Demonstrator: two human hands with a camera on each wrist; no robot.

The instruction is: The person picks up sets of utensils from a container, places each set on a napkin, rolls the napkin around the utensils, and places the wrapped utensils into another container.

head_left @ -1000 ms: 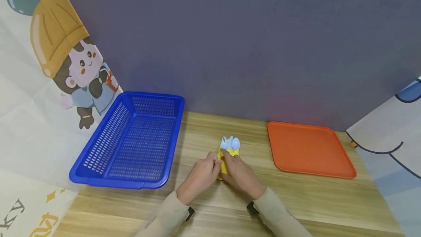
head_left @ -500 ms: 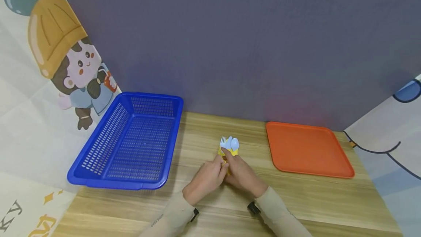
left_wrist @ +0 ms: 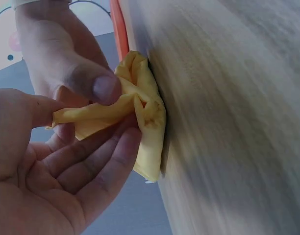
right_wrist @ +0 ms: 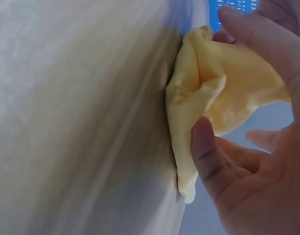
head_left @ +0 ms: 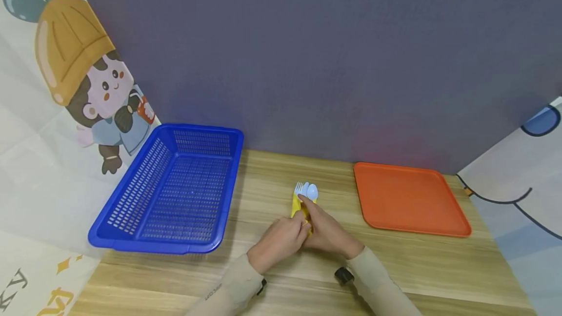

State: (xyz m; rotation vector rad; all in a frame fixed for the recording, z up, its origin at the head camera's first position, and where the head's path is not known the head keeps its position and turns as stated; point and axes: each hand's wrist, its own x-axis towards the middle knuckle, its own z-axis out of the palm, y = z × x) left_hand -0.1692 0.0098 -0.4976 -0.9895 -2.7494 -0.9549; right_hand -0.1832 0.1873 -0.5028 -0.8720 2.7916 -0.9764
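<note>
A yellow cloth napkin (left_wrist: 152, 137) is folded round light-blue plastic cutlery on the table. The heads of a fork (head_left: 299, 188), a knife (head_left: 305, 188) and a spoon (head_left: 312, 191) stick out of its far end. My left hand (head_left: 281, 238) pinches a raised flap of the napkin between thumb and fingers, lifted off the table. My right hand (head_left: 327, 230) holds the bundle from the right, one finger lying near the fork and its thumb on the cloth. The handles are hidden in the cloth.
A blue perforated basket (head_left: 230, 199) stands on the left of the wooden table (head_left: 272, 169). To the right lies a flat orange tray (head_left: 412, 199). A grey wall (head_left: 307, 62) rises behind the table.
The left hand has moved rightward, closer to the right hand, drawing the napkin flap over the bundle. The right hand has shifted slightly right. Basket and tray keep their places.
</note>
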